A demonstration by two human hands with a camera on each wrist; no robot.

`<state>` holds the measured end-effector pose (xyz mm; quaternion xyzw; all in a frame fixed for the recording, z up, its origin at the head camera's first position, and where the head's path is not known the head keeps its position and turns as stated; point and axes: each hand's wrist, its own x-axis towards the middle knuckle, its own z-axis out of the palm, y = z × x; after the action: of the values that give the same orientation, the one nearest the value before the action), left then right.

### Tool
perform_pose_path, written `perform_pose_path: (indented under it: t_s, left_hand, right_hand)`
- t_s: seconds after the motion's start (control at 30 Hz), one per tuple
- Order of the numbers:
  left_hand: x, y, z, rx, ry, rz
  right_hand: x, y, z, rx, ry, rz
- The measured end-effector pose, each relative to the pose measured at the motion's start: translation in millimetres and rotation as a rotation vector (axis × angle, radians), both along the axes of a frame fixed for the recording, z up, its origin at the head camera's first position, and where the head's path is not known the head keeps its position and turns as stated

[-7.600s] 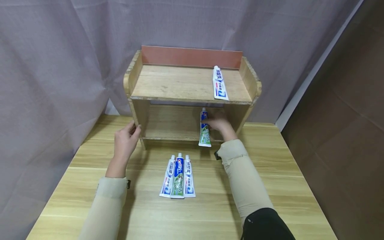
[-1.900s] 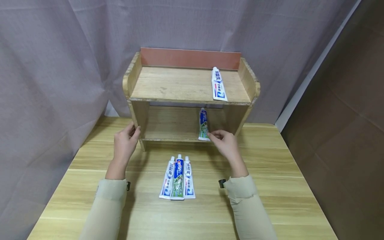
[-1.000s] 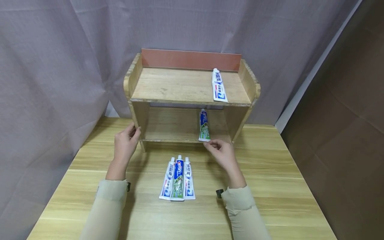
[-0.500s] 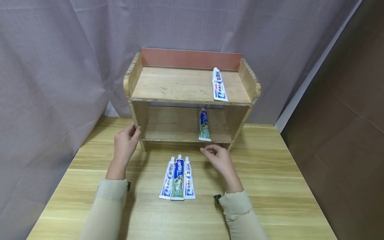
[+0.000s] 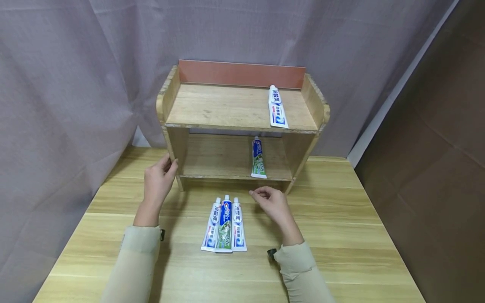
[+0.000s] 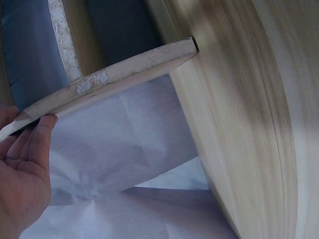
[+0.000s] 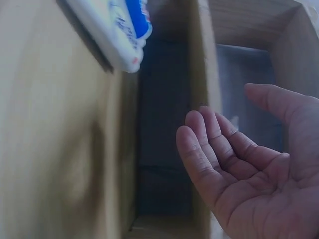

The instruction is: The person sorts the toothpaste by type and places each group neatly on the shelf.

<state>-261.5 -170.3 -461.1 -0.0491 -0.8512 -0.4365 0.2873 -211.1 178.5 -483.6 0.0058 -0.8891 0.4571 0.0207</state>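
A small wooden shelf (image 5: 227, 107) with two levels stands on the table. My left hand (image 5: 157, 181) pinches the front edge of its left side panel (image 6: 119, 72), thumb on one face and fingers on the other. A white toothpaste tube (image 5: 278, 109) lies on the upper level, and a blue-and-green one (image 5: 259, 158) on the lower. In front, a blue-and-green toothpaste tube (image 5: 225, 227) lies between two white ones (image 5: 238, 227), caps toward the shelf. My right hand (image 5: 274, 206), holding nothing, hovers right of these; its fingers spread loosely in the right wrist view.
The light wooden table (image 5: 341, 227) runs beneath everything. A grey cloth (image 5: 235, 29) hangs behind the shelf, and a brown one (image 5: 428, 139) borders the right side. A reddish board (image 5: 242, 73) backs the upper level.
The blue-and-green tube was laid on the lower level, sticking out at first, then further in. My right hand has let go and drawn back toward the tubes on the table. The left stays put.
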Motion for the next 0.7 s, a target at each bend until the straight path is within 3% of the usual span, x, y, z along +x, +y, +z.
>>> perform_pose_path:
  t_s: [0.33, 0.7]
  left_hand:
    - [-1.1, 0, -1.0, 0.005, -0.007, -0.013]
    - [-1.7, -1, -1.5, 0.012, -0.004, -0.008]
  right_hand:
    - [0.4, -12, -31.4, 0.005, -0.053, 0.062]
    - [3.5, -19, -41.6, 0.03, -0.108, 0.111]
